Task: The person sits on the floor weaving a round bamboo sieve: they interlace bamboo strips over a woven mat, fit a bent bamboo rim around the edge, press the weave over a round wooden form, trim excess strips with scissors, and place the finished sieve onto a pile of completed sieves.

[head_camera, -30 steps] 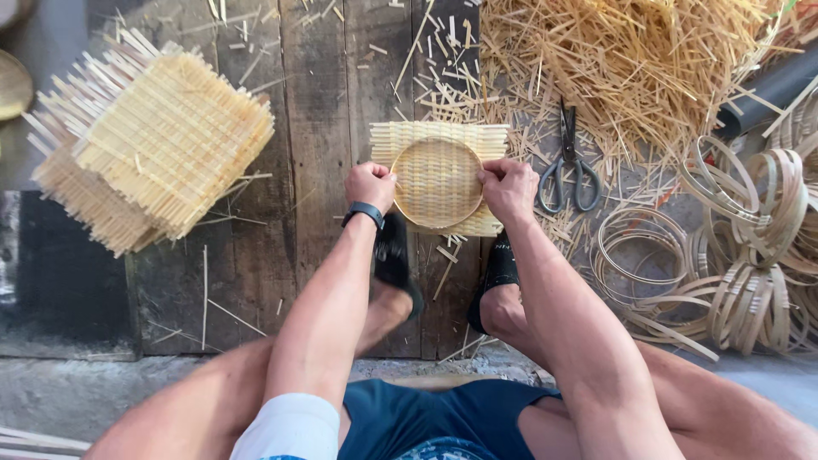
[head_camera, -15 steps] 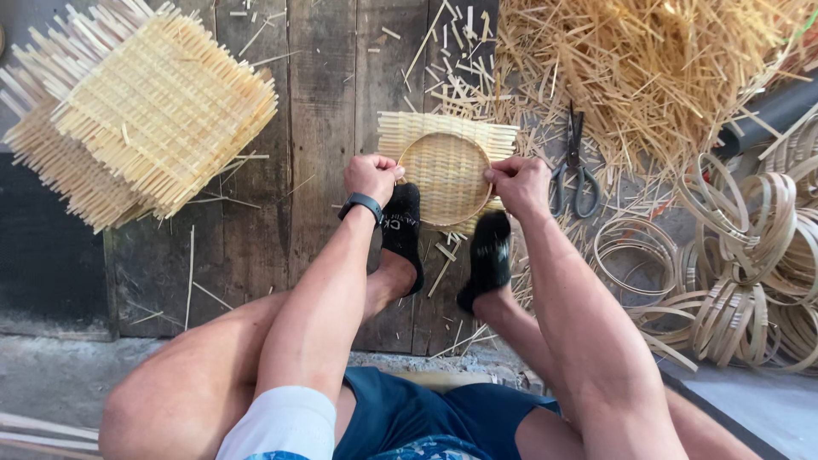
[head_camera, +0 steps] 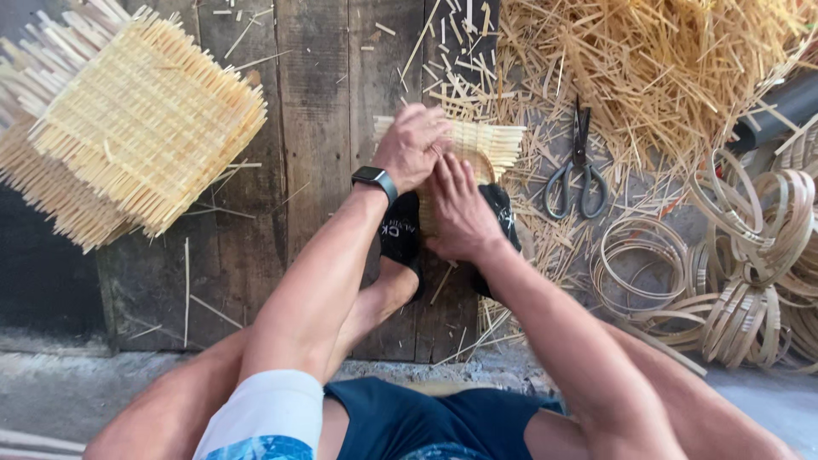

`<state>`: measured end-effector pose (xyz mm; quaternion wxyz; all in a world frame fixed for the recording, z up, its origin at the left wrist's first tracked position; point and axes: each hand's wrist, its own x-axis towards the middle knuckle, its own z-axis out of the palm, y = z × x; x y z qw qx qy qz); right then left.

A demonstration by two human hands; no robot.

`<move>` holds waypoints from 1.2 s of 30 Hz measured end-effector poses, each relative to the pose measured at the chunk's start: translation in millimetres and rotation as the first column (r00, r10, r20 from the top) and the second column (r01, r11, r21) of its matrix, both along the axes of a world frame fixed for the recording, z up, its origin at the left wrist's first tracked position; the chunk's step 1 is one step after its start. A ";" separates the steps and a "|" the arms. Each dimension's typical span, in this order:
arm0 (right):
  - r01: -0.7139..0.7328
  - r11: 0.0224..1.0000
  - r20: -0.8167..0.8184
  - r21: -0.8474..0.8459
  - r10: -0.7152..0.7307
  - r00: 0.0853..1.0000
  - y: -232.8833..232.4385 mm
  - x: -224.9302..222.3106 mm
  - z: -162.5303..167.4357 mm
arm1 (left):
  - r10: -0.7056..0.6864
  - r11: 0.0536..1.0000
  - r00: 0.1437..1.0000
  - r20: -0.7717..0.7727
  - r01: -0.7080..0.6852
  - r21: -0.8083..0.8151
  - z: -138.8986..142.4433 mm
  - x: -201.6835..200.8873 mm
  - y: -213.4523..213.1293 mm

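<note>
On dark wooden planks, the left hand curled over a pale woven mat, gripping its edge. The right hand lay flat and open on it; black scissors sat at three o'clock.

— Item: woven mat?
— Pale yellow, checked open weave; same as the stack of mats left of it.
— Scissors, right of the mat?
— Dark grey, nearly black.
— Socks below the mat?
— Black, white lettering.
— Floorboards?
— Weathered grey-brown.
— Hoops?
— Tan.
— Wristwatch?
— Black.
— Shorts?
— Navy.
</note>
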<state>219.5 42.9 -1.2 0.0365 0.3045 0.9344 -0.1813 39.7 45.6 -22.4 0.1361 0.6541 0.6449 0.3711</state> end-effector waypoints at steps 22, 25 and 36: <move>0.283 0.814 -0.419 -0.507 -0.519 0.745 98.3 -11.1 -49.0 | 0.269 0.892 0.915 0.302 -0.118 -0.436 -57.6 9.3 25.3; 0.385 0.593 -0.182 -0.707 -0.679 0.711 97.0 -13.6 -54.5 | 0.327 0.870 0.838 0.437 -0.087 -0.485 -63.8 8.4 28.5; 0.267 0.958 0.077 -0.102 -0.260 0.963 144.8 119.2 108.1 | 0.044 0.942 0.930 0.365 0.083 -0.324 -11.2 8.9 6.6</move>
